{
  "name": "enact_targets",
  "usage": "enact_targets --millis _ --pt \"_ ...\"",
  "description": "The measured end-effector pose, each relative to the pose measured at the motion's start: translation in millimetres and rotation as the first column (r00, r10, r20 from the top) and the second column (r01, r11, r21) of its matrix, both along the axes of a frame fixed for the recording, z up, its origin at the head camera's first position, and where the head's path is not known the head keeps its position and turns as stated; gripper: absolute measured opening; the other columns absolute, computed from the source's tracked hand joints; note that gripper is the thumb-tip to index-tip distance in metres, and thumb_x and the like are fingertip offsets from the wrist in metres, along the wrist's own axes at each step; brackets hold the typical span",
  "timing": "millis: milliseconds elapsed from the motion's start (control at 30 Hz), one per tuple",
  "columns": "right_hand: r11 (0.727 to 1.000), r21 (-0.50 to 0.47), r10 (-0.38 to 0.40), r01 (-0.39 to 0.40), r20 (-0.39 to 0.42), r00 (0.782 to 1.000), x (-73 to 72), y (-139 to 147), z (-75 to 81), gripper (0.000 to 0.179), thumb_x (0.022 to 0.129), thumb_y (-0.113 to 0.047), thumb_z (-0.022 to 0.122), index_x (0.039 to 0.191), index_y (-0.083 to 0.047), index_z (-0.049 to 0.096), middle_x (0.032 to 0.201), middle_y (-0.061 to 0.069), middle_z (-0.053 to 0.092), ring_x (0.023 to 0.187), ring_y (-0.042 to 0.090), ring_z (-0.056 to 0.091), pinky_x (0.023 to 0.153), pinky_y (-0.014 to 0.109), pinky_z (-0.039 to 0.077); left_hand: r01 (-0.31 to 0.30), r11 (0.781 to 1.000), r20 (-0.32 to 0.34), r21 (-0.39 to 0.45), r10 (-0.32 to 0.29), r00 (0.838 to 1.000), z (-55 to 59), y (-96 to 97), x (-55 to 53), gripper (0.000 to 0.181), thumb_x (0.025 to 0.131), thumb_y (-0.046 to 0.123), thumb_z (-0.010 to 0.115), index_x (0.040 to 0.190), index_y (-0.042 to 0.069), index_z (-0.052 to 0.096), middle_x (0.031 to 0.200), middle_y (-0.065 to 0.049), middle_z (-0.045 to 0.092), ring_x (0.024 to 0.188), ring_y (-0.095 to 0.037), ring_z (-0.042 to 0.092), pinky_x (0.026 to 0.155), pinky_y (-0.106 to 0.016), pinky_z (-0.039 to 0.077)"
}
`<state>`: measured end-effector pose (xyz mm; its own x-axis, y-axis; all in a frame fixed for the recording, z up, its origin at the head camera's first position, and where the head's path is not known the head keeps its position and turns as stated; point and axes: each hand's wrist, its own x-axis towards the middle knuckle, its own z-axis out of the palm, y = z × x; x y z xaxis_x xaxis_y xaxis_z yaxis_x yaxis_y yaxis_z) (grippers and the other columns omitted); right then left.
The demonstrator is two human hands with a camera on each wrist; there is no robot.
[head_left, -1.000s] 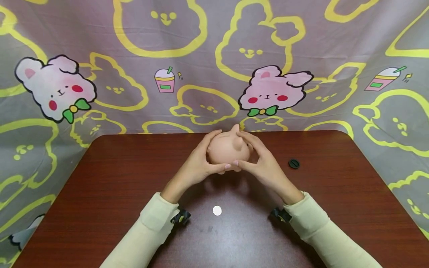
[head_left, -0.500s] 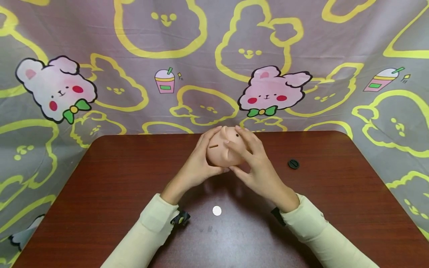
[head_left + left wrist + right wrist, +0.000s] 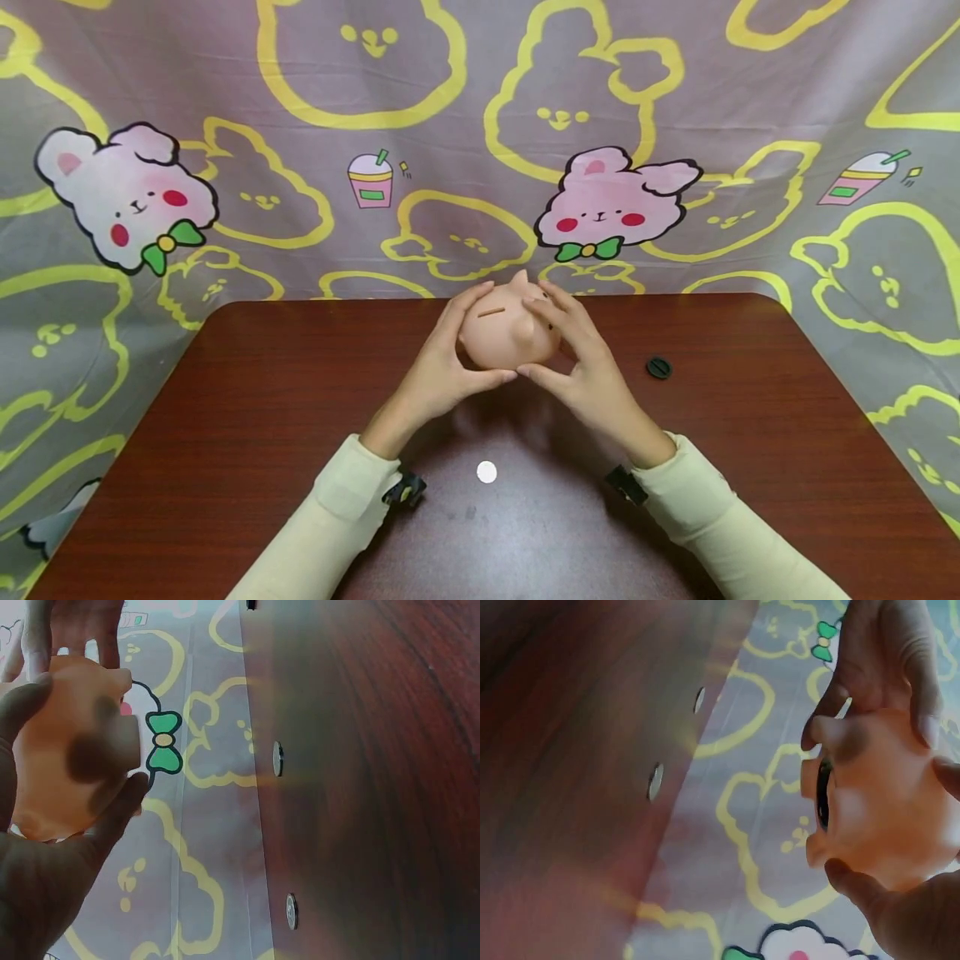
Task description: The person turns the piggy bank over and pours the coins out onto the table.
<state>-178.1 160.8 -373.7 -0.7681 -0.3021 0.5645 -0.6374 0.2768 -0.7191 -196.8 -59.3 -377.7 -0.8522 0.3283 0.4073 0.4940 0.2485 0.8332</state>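
A pinkish-tan piggy bank [image 3: 498, 337] is held up over the far part of the table, its coin slot facing up toward the head camera. My left hand [image 3: 442, 362] grips its rear half, thumb along the near side. Around the head end curls my right hand [image 3: 596, 375], with a finger across the top by an ear. The two thumb tips meet at the near side. In the right wrist view a dark round opening [image 3: 823, 793] shows in the belly between the feet. A bright round coin [image 3: 487, 472] lies on the table between my forearms.
A round black plug [image 3: 659, 367] lies on the brown table [image 3: 262, 433], right of my right hand. Two coins show in the left wrist view, a farther coin [image 3: 278, 759] and a nearer coin [image 3: 292, 911]. A patterned curtain [image 3: 465, 125] hangs behind the table.
The piggy bank has tilted and turned in my hands: its slot swung left, then back upward. My right fingers shifted over its head and ears. The coin and plug stayed put.
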Motion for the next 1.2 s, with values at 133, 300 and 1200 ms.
enact_targets --millis 133,300,1200 --pt "0.986 -0.168 0.058 -0.019 0.232 0.971 -1.1 2.2 -0.3 0.081 0.087 0.005 0.08 0.157 -0.02 0.048 0.166 -0.003 0.038 0.149 0.019 0.041 0.103 0.02 0.052 0.003 0.997 -0.009 0.078 -0.002 1.0 2.3 2.4 0.4 0.099 0.074 0.004 0.094 0.157 0.018 0.042 0.161 -0.004 0.041 0.144 -0.023 0.045 0.108 -0.049 0.051" --pt "0.928 -0.373 0.175 -0.001 0.432 0.885 -3.0 3.4 -1.7 0.078 0.095 0.004 0.071 0.16 -0.026 0.041 0.155 0.003 0.048 0.13 0.023 0.054 0.097 0.026 0.057 -0.011 0.997 -0.08 0.071 0.016 0.997 5.8 4.8 0.1 0.084 0.078 0.005 0.092 0.151 0.019 0.052 0.162 -0.004 0.04 0.152 -0.022 0.038 0.107 -0.051 0.053" --pt "0.923 -0.377 0.293 -0.076 0.56 0.775 -11.7 8.7 -7.9 0.08 0.093 0.003 0.071 0.161 -0.023 0.036 0.162 0.002 0.039 0.133 0.024 0.052 0.095 0.029 0.058 -0.158 0.93 -0.136 -0.333 0.118 0.984 24.8 8.4 10.3 0.066 0.085 0.033 0.088 0.144 0.034 0.059 0.154 -0.002 0.048 0.134 -0.029 0.059 0.099 -0.054 0.056"
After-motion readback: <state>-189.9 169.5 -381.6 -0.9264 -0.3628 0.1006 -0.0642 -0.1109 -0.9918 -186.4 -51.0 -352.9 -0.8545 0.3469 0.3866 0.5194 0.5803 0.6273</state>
